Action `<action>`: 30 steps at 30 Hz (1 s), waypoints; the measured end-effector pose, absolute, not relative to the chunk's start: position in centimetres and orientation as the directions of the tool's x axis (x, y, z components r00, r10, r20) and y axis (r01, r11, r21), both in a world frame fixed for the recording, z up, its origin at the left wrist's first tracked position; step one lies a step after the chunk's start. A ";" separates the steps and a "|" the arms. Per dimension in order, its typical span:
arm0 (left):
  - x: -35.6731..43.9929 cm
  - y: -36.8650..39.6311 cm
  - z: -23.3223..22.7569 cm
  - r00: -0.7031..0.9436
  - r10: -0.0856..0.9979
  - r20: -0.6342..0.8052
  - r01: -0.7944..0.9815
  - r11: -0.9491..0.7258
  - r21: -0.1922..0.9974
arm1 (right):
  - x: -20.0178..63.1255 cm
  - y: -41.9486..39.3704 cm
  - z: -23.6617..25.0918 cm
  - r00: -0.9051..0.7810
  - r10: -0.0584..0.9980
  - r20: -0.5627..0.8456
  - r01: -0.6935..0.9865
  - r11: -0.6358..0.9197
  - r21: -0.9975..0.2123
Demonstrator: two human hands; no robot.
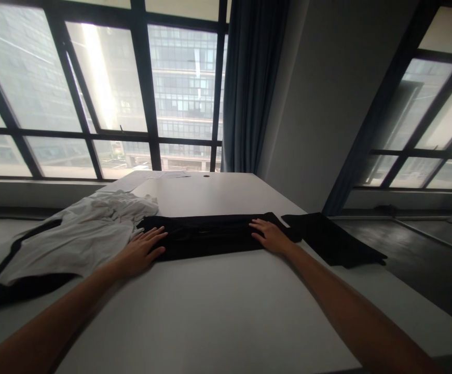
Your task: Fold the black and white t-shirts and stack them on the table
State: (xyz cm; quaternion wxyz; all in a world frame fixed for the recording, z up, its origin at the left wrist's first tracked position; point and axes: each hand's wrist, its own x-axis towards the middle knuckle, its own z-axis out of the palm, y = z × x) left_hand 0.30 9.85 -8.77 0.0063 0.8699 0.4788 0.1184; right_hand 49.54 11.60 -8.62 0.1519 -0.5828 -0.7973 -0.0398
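- Black garment (pixel 206 235) lies folded into a long band across the middle of the frame, on the white desk (pixel 218 306); its long axis runs left to right, square to the person's reach
- Left hand (pixel 142 252) rests palm down at the band's left end, fingers (pixel 156 240) spread and flat — gripping nothing, their tips on the dark cloth
- Right hand (pixel 269 235) lies flat on the right end, fingers splayed, pressing rather than pinching
- Both hands sit about equally near the band, one at each end — the cloth lies under and between them
- White garment (pixel 81 234) is crumpled at middle left, just beside the left hand and overlapping the band's left end
- Another dark cloth (pixel 330 239) hangs off the desk edge at right
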 end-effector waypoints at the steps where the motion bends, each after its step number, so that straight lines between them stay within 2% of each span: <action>1: 0.6 9.7 -8.9 0.524 0.832 0.182 0.828 -0.548 0.121 | 49.4 11.8 -9.1 -0.274 0.941 0.201 0.944 0.302 -0.130; 3: 1.0 9.4 -9.1 0.536 0.835 0.122 0.826 -0.549 0.128 | 49.4 12.2 -9.7 -0.204 0.976 0.078 0.965 0.214 -0.149; 5: 1.2 9.2 -9.3 0.529 0.844 0.082 0.831 -0.536 0.150 | 49.7 12.4 -9.8 -0.118 0.992 0.042 0.981 0.123 -0.150; 9: 1.1 9.3 -8.4 0.504 0.862 0.055 0.841 -0.505 0.193 | 50.8 12.1 -8.3 -0.043 0.989 0.143 0.995 0.056 -0.087; 11: 1.6 9.5 -7.3 0.493 0.865 0.096 0.841 -0.502 0.200 | 51.9 11.8 -7.3 -0.043 0.981 0.190 0.999 0.047 -0.017; 14: 4.1 10.2 -5.4 0.512 0.830 0.222 0.814 -0.551 0.183 | 54.1 11.4 -6.2 0.018 0.984 0.176 0.997 -0.031 0.067; 17: 8.6 11.4 -4.2 0.596 0.758 0.266 0.746 -0.645 0.167 | 55.8 11.4 -6.2 0.096 0.980 0.175 0.991 -0.111 0.078; 20: 13.6 13.3 -4.2 0.641 0.730 0.238 0.703 -0.683 0.198 | 56.8 11.5 -6.7 0.166 0.965 0.201 0.986 -0.169 0.000; 24: 18.2 16.1 -5.1 0.606 0.779 0.161 0.705 -0.620 0.345 | 57.7 11.7 -6.8 0.222 0.952 0.210 0.968 -0.190 -0.162; 27: 19.8 17.8 -5.7 0.600 0.791 0.121 0.702 -0.592 0.395 | 58.7 12.0 -6.6 0.199 0.939 0.281 0.929 -0.089 -0.358; 30: 20.4 18.8 -6.0 0.593 0.799 0.099 0.691 -0.568 0.447 | 59.6 12.4 -6.7 0.273 0.887 0.372 0.820 -0.012 -0.572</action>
